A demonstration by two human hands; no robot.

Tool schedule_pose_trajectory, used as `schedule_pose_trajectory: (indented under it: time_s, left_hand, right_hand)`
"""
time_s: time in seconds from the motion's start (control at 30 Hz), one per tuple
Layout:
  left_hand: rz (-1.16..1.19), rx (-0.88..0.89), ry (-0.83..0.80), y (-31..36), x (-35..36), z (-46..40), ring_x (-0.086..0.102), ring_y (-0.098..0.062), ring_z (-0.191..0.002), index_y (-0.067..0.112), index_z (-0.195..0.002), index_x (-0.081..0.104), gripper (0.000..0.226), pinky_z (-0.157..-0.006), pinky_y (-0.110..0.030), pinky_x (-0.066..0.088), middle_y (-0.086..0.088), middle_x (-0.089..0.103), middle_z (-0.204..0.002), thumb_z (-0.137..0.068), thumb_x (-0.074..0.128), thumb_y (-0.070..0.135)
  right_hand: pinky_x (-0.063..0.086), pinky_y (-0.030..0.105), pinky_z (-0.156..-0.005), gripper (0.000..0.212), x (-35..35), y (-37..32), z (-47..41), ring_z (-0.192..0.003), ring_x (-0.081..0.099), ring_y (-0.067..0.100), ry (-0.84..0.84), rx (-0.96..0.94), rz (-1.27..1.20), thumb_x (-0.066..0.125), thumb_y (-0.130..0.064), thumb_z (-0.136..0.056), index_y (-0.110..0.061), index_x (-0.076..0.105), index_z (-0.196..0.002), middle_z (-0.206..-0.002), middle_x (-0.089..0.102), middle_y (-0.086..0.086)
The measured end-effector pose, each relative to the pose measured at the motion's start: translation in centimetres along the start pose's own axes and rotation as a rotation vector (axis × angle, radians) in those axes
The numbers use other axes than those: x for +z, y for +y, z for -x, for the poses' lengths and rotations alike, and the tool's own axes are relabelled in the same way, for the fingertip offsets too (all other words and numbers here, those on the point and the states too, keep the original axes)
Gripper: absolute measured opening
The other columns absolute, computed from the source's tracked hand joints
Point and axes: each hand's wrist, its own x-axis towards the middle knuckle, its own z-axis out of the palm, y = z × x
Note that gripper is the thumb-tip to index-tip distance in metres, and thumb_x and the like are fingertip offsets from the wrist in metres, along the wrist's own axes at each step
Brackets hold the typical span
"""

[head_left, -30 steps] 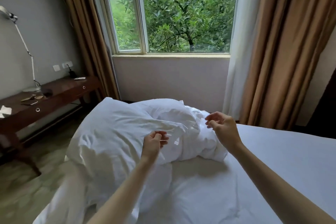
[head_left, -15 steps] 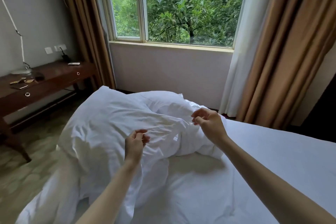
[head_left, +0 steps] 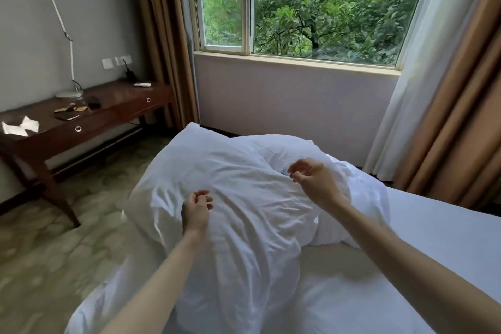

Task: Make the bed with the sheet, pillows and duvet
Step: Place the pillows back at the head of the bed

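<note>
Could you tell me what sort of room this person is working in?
Most likely a hotel bedroom: a bed with a bunched white duvet, a dark wooden desk carrying a lamp, and floor-length tan curtains beside a window.

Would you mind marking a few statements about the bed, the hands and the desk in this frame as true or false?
1. The white duvet lies bunched in a heap at the bed's edge. True.
2. The left hand holds a pillow up in the air. False: it holds nothing, its fingers loosely curled over the duvet.
3. The right hand is over the heap, holding nothing. True.
4. The mattress to the right is bare of any sheet. False: a smooth white sheet covers it.
5. A lamp stands on the wooden desk. True.
</note>
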Motion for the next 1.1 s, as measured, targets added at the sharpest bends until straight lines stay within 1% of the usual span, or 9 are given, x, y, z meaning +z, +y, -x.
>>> schedule_pose_trajectory:
  time_s: [0.13,0.27,0.43,0.53,0.6,0.73,0.83,0.93,1.1]
  left_hand:
    - [-0.044,-0.003,-0.023,-0.8,-3.5,-7.5,0.055,-0.02,-0.075,0.008,-0.096,0.058,0.019,-0.068,-0.027,0.044,-0.005,0.06,-0.087,-0.097,0.039,0.004]
    - [-0.106,-0.024,0.043,-1.5,-6.3,-12.9,0.058,-0.025,-0.088,0.012,-0.097,0.06,0.02,-0.082,-0.035,0.047,-0.007,0.064,-0.097,-0.094,0.041,0.007]
    - [-0.163,-0.099,0.078,-4.3,-9.2,-18.4,0.059,-0.03,-0.105,0.01,-0.106,0.064,0.024,-0.085,-0.03,0.043,-0.01,0.066,-0.108,-0.093,0.043,0.009]
    - [-0.223,-0.139,0.131,-6.0,-10.3,-20.6,0.055,-0.03,-0.111,0.006,-0.116,0.062,0.027,-0.091,-0.03,0.04,-0.014,0.061,-0.119,-0.094,0.048,0.016]
    - [-0.245,-0.196,0.2,-7.4,-10.7,-21.9,0.05,-0.03,-0.116,0.008,-0.12,0.059,0.037,-0.093,-0.03,0.037,-0.016,0.051,-0.129,-0.089,0.055,0.029]
    - [-0.292,-0.407,0.32,-9.4,-10.8,-23.2,0.027,-0.035,-0.129,0.01,-0.136,0.039,0.047,-0.108,-0.032,0.022,-0.015,0.018,-0.148,-0.093,0.053,0.023]
    - [-0.301,-0.557,0.308,-10.4,-10.9,-24.2,0.02,-0.034,-0.133,0.009,-0.146,0.026,0.06,-0.109,-0.031,0.019,-0.018,0.011,-0.152,-0.094,0.049,0.028]
    - [-0.217,-0.704,0.276,-11.8,-10.7,-25.1,0.013,-0.033,-0.143,0.007,-0.151,0.014,0.076,-0.115,-0.036,0.014,-0.024,0.007,-0.155,-0.094,0.049,0.043]
    - [0.189,-0.853,0.368,-13.6,-10.4,-24.8,0.042,-0.032,-0.13,0.012,-0.149,0.013,0.098,-0.108,-0.045,0.038,-0.014,0.031,-0.148,-0.079,0.07,0.05]
  right_hand:
    - [0.047,0.024,-0.072,0.02,8.1,-1.4,-3.6,-0.082,0.066,0.02,-0.013,0.04,0.046,0.061,-0.001,-0.081,-0.019,0.069,-0.08,-0.082,0.07,0.003]
    - [0.038,0.006,-0.06,0.017,13.1,-2.7,-6.9,-0.078,0.06,0.016,-0.029,0.061,0.1,0.058,0.0,-0.083,-0.008,0.07,-0.092,-0.089,0.069,0.005]
    - [0.044,0.022,-0.067,0.022,18.4,-3.4,-10.9,-0.09,0.064,0.021,-0.128,0.154,0.175,0.058,-0.004,-0.083,-0.01,0.067,-0.101,-0.103,0.07,0.009]
    - [0.042,0.029,-0.092,0.035,21.1,-3.1,-13.2,-0.114,0.056,0.023,-0.223,0.141,0.299,0.06,-0.013,-0.086,-0.01,0.059,-0.121,-0.127,0.06,0.009]
    - [0.038,0.037,-0.102,0.046,22.6,-2.8,-14.6,-0.123,0.048,0.025,-0.253,0.133,0.404,0.061,-0.025,-0.088,-0.015,0.05,-0.131,-0.137,0.049,0.008]
    - [0.029,0.049,-0.104,0.064,24.8,-2.2,-17.7,-0.135,0.033,0.027,-0.27,0.194,0.602,0.057,-0.048,-0.09,-0.024,0.033,-0.145,-0.15,0.032,0.005]
    - [0.024,0.055,-0.106,0.073,25.9,-1.5,-19.9,-0.139,0.026,0.031,-0.284,0.246,0.667,0.053,-0.058,-0.088,-0.027,0.025,-0.148,-0.154,0.025,0.005]
    - [0.025,0.054,-0.103,0.075,26.9,-0.8,-21.9,-0.134,0.03,0.035,-0.301,0.293,0.696,0.048,-0.066,-0.086,-0.022,0.028,-0.143,-0.149,0.029,0.01]
    - [0.023,0.054,-0.106,0.09,28.5,0.6,-23.0,-0.136,0.028,0.033,-0.273,0.366,0.663,0.047,-0.074,-0.079,-0.017,0.024,-0.145,-0.147,0.032,0.012]
